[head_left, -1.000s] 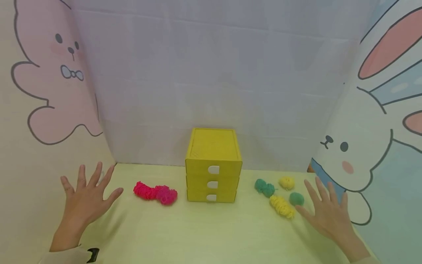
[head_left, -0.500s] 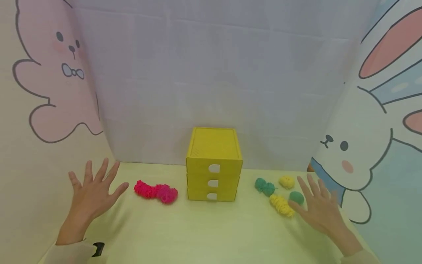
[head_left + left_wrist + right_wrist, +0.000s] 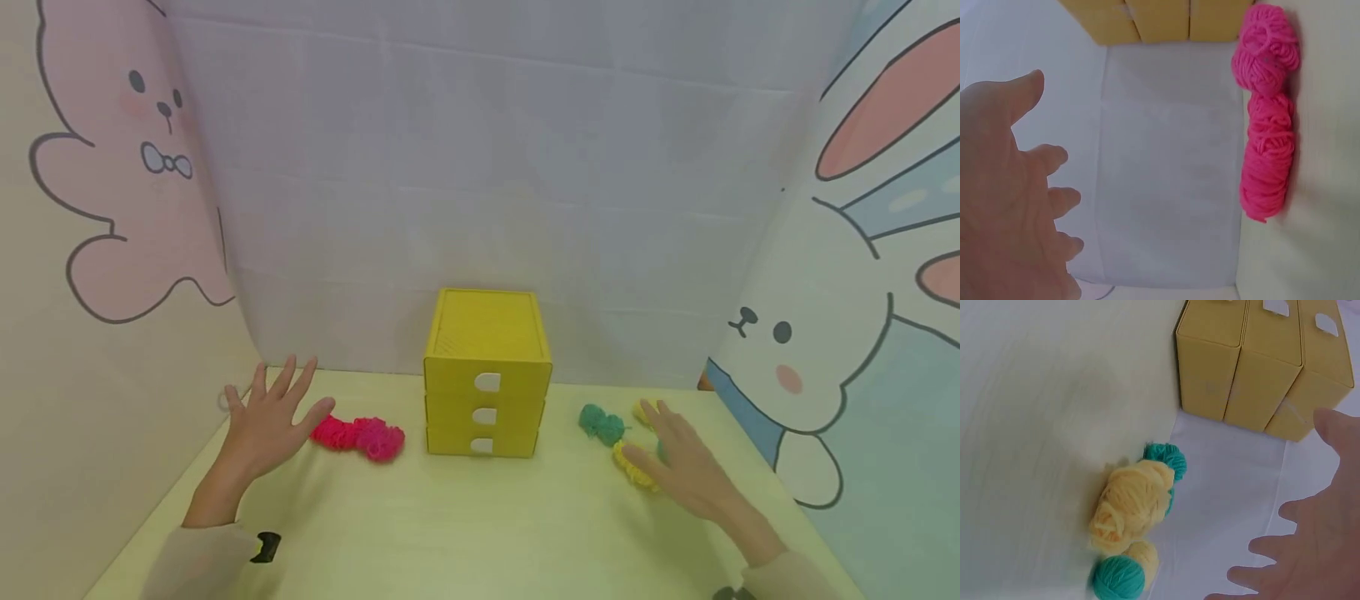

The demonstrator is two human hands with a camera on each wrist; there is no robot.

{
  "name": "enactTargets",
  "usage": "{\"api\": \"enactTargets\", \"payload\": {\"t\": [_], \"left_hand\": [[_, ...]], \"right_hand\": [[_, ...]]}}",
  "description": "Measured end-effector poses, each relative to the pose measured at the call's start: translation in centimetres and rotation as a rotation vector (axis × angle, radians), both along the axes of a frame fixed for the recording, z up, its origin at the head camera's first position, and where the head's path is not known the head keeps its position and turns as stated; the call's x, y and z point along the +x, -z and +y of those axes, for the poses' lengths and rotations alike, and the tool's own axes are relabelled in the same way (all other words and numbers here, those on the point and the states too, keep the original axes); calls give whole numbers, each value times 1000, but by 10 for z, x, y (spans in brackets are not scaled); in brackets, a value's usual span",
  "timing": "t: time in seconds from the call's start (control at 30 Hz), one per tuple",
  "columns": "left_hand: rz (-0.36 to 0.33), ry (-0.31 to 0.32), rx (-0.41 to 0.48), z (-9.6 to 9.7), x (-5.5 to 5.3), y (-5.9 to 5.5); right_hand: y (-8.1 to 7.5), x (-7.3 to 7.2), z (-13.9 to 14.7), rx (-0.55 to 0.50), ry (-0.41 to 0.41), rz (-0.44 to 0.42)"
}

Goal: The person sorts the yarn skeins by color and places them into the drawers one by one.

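Note:
My left hand [image 3: 264, 429], fingers spread, hovers over the table's left side, close to two pink balls of yarn [image 3: 1266, 156] lying end to end. Nothing is in it. On the other side my right hand [image 3: 686, 467] is held with straight fingers above a group of yarn balls, also holding nothing. That group has a long yellow ball of yarn [image 3: 1134, 503], a green round ball of yarn [image 3: 1119, 578], a smaller yellow ball [image 3: 642, 412] and a green twisted bundle of yarn [image 3: 602, 425]. In the head view the right hand partly covers the yellow and round green balls.
A yellow three-drawer box [image 3: 487, 375] with white tabs stands at the back middle of the pale table [image 3: 450, 525], between the yarn groups. White cloth [image 3: 487, 167] hangs behind it. Side panels carry a pink bear [image 3: 142, 200] and a white rabbit [image 3: 817, 350].
Both hands have moved inward: the left one rightward to the pink yarn, the right one leftward over the yellow and green yarn. The yarn and the drawer box have stayed put.

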State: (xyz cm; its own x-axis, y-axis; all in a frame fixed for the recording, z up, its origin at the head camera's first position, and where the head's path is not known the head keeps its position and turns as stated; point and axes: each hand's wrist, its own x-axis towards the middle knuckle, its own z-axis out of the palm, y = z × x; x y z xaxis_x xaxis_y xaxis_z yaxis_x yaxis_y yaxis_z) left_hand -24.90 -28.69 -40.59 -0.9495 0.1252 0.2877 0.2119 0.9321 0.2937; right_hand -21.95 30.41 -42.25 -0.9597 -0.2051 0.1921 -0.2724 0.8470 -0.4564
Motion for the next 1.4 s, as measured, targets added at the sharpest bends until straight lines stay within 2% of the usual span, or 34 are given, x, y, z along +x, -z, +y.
{"api": "enactTargets", "payload": {"t": [0.17,0.4,0.5,0.63,0.7,0.83,1.0,1.1,1.27,1.4], "left_hand": [[-48,48,83,18,-8,0],[-120,146,279,48,-20,-1],[-152,182,373,62,-24,-2],[-238,216,536,78,-27,-5],[-293,217,616,86,-28,-9],[-364,210,720,99,-30,-18],[-408,227,831,113,-37,-26],[-424,230,878,120,-42,-28],[-439,234,945,131,-49,-30],[-439,246,983,138,-53,-32]], "right_hand": [[-5,-5,-20,-162,-91,-92],[-10,-10,-45,-276,-105,-268],[-12,-12,-53,-382,-129,-371],[-12,-16,-63,-489,-180,-460],[-13,-18,-68,-510,-208,-493],[-16,-22,-80,-556,-292,-561],[-18,-28,-99,-643,-414,-615],[-19,-31,-113,-716,-455,-640],[-23,-35,-135,-814,-468,-685],[-24,-38,-147,-841,-455,-695]]}}
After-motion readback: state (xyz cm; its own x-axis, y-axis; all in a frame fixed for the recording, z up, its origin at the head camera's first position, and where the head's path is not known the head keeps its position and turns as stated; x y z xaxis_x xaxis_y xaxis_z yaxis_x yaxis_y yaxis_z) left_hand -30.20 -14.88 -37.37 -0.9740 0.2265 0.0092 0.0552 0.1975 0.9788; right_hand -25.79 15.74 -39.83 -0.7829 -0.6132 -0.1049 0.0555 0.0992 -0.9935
